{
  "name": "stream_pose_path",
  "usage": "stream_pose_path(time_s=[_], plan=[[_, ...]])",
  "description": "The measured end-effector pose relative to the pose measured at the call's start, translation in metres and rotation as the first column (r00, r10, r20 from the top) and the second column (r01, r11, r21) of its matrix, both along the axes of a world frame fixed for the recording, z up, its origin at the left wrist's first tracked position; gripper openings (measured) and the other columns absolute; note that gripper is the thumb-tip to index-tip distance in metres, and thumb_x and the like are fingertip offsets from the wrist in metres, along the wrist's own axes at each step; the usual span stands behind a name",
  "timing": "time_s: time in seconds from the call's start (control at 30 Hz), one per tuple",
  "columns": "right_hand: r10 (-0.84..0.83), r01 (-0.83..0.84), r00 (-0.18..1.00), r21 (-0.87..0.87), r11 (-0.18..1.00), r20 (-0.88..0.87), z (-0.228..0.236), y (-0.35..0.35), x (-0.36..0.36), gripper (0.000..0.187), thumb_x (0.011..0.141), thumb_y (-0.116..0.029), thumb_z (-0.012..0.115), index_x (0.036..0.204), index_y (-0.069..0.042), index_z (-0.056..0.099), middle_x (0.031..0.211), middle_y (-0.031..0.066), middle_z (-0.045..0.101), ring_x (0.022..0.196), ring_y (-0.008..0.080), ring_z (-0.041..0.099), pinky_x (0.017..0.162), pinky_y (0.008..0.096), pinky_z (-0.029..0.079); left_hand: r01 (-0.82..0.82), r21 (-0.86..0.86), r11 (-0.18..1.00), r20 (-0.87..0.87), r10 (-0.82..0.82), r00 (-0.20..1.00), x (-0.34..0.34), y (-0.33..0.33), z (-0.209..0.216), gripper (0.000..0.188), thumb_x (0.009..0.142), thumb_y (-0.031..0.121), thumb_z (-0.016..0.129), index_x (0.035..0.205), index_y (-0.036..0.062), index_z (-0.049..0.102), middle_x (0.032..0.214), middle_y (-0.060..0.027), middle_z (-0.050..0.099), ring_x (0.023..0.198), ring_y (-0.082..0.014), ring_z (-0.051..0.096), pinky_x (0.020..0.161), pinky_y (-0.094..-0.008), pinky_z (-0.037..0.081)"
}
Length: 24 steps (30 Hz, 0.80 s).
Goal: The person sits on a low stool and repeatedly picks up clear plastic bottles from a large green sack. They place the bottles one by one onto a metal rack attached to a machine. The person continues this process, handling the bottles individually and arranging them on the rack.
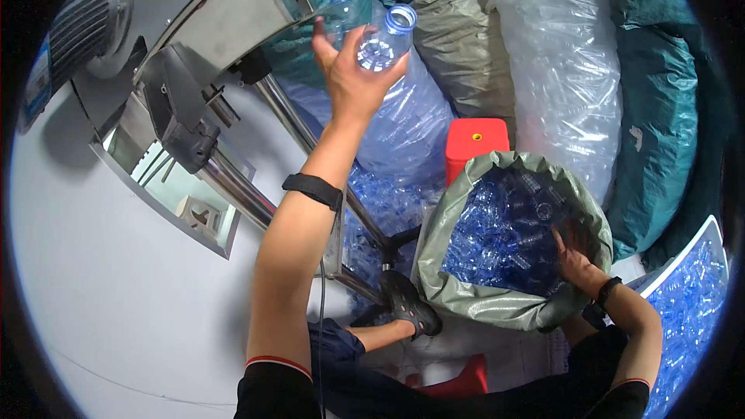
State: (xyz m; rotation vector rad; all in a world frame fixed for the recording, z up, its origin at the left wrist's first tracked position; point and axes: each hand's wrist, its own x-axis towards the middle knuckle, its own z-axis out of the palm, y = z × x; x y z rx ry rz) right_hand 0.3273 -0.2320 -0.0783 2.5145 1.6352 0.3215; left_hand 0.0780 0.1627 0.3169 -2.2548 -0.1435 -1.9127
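My left hand [353, 81] is raised beside the metal machine, its fingers closed round a clear plastic bottle [382, 40] with a blue-tinted, uncapped neck. Just past the fingers a second clear bottle [340, 6] stands by the machine's end; whether the hand touches it I cannot tell. Low on the right, my right hand [576, 260] reaches into a green woven sack [466, 295] with its rim folded outward. Its thumb and fingers look spread among several clear bluish bottles [497, 225]. The fingertips are partly lost in shadow, and nothing is plainly gripped.
The metal machine [221, 15] on tubular legs occupies the upper left. A red stool [475, 136] stands behind the sack. Full green sacks [656, 132] and a long clear bag of bottles [555, 54] line the back. A white bin [675, 264] of bottles sits at the right.
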Motion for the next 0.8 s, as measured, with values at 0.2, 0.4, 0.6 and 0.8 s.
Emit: stream_pose_path(time_s=[0.2, 0.4, 0.6, 0.8], plan=[[0.057, 0.013, 0.847, 0.127, 0.992, -0.528, -0.021, 0.01, 0.041, 0.079, 0.083, -0.01, 0.064, 0.157, -0.005, 0.035, 0.159, 0.0348, 0.026, 0.147, 0.0555, 0.026, 0.123, 0.057, 0.024, -0.215, -0.147, 0.965, 0.183, 0.24, 0.953, -0.052, -0.021, -0.006, 0.062, 0.063, 0.033, 0.094, 0.113, 0.0069, 0.067, 0.139, -0.0311, 0.045, 0.136, -0.049, 0.042, 0.11, -0.0532, 0.038], [0.232, -0.239, 0.96, 0.031, 0.97, 0.158, -0.053, 0.026, 0.054, 0.074, 0.082, -0.01, 0.068, 0.152, -0.005, 0.045, 0.161, 0.0321, 0.026, 0.148, 0.0508, 0.028, 0.123, 0.0558, 0.027, -0.062, -0.567, 0.821, -0.302, -0.137, 0.944, -0.02, -0.049, 0.009, 0.055, 0.075, 0.034, 0.089, 0.11, -0.0008, 0.064, 0.096, -0.0156, 0.07, 0.087, -0.031, 0.071, 0.075, -0.0386, 0.055], [0.053, -0.024, 0.945, 0.091, 0.996, -0.322, -0.033, 0.037, 0.063, 0.061, 0.093, -0.012, 0.058, 0.151, -0.005, 0.041, 0.157, 0.0248, 0.039, 0.14, 0.0425, 0.044, 0.115, 0.0544, 0.038, 0.244, -0.887, 0.391, 0.092, -0.37, 0.924, -0.007, 0.004, 0.023, 0.06, 0.083, 0.039, 0.085, 0.114, -0.0062, 0.059, 0.099, -0.013, 0.07, 0.074, -0.0168, 0.071, 0.054, -0.0253, 0.051], [0.117, 0.137, 0.777, 0.348, 0.928, -0.619, 0.071, 0.049, -0.014, 0.052, 0.075, -0.014, 0.079, 0.119, 0.0, 0.055, 0.122, 0.0211, 0.059, 0.116, 0.0432, 0.059, 0.098, 0.0474, 0.05, 0.365, -0.902, -0.232, 0.432, -0.51, 0.744, -0.057, -0.031, -0.068, 0.053, 0.097, 0.045, 0.07, 0.123, 0.0011, 0.054, 0.125, -0.0192, 0.064, 0.094, -0.0194, 0.07, 0.067, -0.0311, 0.06]])
